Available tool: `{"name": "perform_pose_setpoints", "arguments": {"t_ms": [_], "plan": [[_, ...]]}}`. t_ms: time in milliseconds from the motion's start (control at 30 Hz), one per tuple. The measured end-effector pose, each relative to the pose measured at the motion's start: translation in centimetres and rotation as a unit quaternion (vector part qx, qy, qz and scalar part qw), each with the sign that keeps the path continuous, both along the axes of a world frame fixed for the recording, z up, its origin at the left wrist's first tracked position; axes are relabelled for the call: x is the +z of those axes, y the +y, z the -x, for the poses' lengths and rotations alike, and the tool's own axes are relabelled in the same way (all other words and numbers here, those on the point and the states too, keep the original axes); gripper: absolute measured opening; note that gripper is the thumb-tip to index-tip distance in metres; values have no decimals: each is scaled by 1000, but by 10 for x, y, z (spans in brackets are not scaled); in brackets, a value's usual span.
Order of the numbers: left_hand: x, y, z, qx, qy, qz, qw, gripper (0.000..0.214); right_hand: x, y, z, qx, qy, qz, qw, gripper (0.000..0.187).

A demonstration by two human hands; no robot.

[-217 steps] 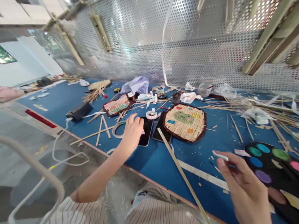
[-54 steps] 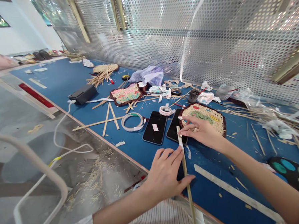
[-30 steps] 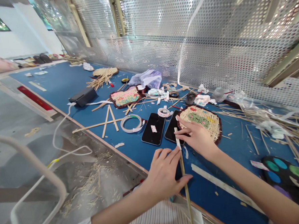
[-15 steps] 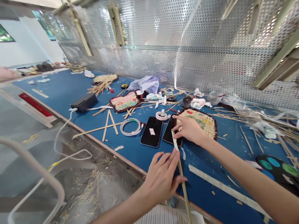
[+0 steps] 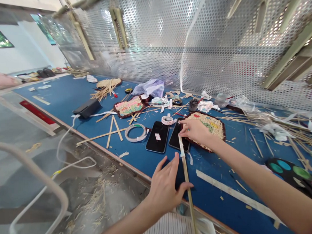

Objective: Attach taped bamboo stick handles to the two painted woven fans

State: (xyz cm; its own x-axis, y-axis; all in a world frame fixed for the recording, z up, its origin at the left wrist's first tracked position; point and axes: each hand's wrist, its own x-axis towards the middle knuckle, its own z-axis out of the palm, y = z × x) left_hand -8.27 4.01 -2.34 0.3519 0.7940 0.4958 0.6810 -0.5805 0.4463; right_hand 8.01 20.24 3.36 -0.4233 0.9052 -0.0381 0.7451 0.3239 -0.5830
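A bamboo strip [image 5: 186, 199] is crossed by the thumb of the left hand [image 5: 165, 194], the fingers being spread wide beside it (whether it is actually gripped cannot be told). Its white-taped tip [image 5: 181, 147] is met by the loosely curled, empty right hand [image 5: 197, 130], held over a smartphone [image 5: 173, 139] and the edge of a woven bamboo mat [image 5: 213, 123].

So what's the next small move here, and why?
Probably close the left hand around the bamboo strip: its fingers are spread, only the thumb reaches the strip, while the right hand has its fingertips at the white tape on the strip's upper end, so the strip seems unsteadied.
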Motion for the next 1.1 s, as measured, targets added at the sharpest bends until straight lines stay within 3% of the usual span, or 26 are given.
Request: {"name": "perform_pose_setpoints", "arguments": {"t_ms": [267,400,567,667,733,767,967,1033,1100], "plan": [[6,2,0,31,3,36,999,77,3,-7,-5,-72,132,-21,988,26],[18,12,4,55,-67,51,995,53,3,-26,-17,-68,241,57,966,27],[34,35,6,125,-107,-112,980,30,10,-71,-23,-15,369,209,906,61],[41,41,1,110,-88,-195,971,25,15,-94,-23,6,447,318,836,73],[43,42,-3,90,-84,-212,970,23,17,-104,-23,9,485,380,788,77],[44,42,-5,80,-83,-210,971,23,18,-108,-24,8,490,395,777,77],[44,44,-6,32,-72,-195,978,11,19,-126,-28,1,446,350,824,70],[46,43,-6,16,-85,-213,973,3,20,-132,-28,6,456,351,817,66],[48,40,-7,12,-116,-237,965,10,22,-138,-26,29,492,381,782,68]]}}
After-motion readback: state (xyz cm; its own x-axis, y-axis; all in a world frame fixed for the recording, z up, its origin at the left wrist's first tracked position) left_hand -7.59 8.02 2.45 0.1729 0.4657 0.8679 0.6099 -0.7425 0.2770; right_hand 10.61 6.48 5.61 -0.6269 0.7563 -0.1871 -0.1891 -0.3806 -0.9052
